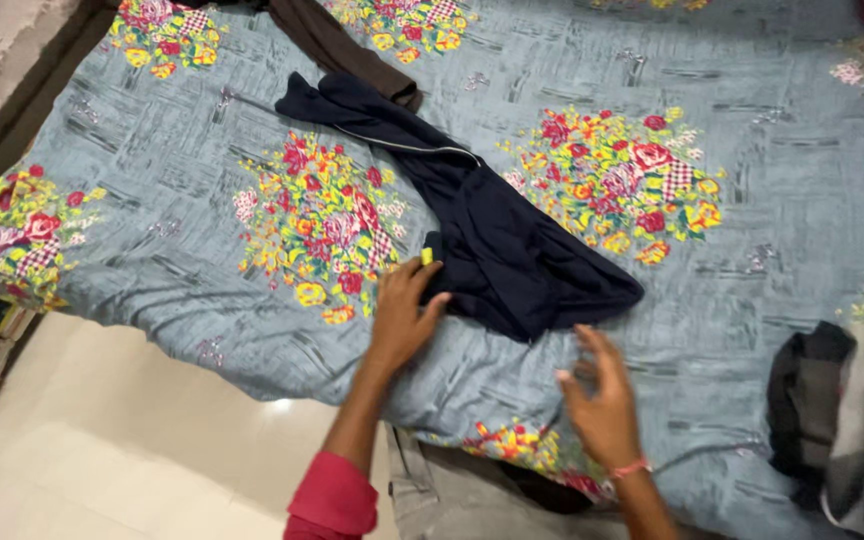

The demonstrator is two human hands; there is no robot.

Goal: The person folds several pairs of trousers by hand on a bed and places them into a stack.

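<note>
The dark navy garment (492,235) lay crumpled mid-bed (152,250). The left hand (404,312) pressed its near edge, seemingly pinching a yellow tag (426,256); the right hand (604,392) hovered nearby, fingers spread, empty.

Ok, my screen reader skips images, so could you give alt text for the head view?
A left hand rests on the edge of a dark navy garment spread on a floral bedsheet, while the right hand hovers open beside it. More clothes lie at right.
</note>
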